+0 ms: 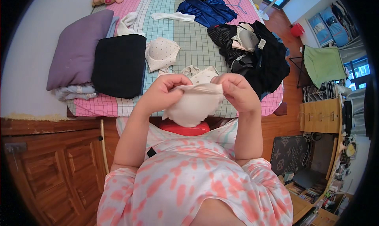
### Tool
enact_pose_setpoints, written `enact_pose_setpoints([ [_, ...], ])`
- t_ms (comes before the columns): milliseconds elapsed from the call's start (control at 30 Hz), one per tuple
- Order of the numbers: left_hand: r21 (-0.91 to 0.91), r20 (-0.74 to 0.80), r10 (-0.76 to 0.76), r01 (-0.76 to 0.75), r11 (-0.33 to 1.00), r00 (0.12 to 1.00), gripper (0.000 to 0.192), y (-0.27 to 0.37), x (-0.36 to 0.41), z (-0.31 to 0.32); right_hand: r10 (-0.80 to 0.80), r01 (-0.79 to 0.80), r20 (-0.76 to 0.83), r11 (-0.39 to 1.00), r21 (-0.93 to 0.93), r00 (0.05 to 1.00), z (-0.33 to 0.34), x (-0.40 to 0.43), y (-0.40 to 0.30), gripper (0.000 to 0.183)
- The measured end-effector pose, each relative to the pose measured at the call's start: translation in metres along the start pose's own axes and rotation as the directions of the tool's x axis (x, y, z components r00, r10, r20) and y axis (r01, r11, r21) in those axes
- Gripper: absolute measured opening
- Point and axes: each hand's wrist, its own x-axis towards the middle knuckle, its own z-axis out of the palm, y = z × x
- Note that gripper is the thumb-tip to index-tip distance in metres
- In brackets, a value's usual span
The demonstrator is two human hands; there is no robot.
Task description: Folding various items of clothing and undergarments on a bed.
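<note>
A white undergarment [194, 106], which looks like a bra, hangs between my hands over the near edge of the bed. My left hand [162, 92] pinches its upper edge on the left. At the opposite end, my right hand [239, 91] grips the same edge. Just beyond my fingers lies cream cloth with small printed motifs [204, 75]; whether it is part of the held garment, I cannot tell. A white dotted bra [162, 52] rests farther up the bed, cup upward. Left of it sits a folded black garment [120, 66].
A heap of dark clothes [266, 60] covers the bed's right side. Farther back are blue satin cloth [207, 8], a white sock [173, 16] and a blue hanger [234, 2]. A purple pillow [78, 51] leans at left. Something red [183, 128] stands below the bed edge.
</note>
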Motion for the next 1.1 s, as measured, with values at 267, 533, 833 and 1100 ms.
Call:
enact_pose_setpoints([
  [267,0.475,-0.194,0.125,-0.018,0.880,0.973,0.029,-0.063,0.010,-0.028,-0.023,0.150,-0.270,0.876,0.459,0.963,-0.003,0.001,-0.011,0.014],
  [533,-0.450,-0.076,-0.139,0.090,0.889,0.987,0.033,-0.045,-0.008,-0.058,0.013,0.077,-0.442,0.979,0.186,0.897,-0.048,-0.006,-0.014,0.021],
  [833,-0.720,-0.122,-0.043,-0.059,0.691,0.992,0.053,-0.049,-0.018,-0.055,0.347,-0.402,-0.229,0.875,-0.271,0.909,-0.065,-0.011,-0.009,0.025],
  [1100,-0.354,-0.129,0.002,-0.048,0.934,0.992,0.042,-0.047,-0.017,-0.096,0.021,-0.039,-0.237,0.997,-0.074,0.971,-0.094,-0.022,-0.005,0.034],
])
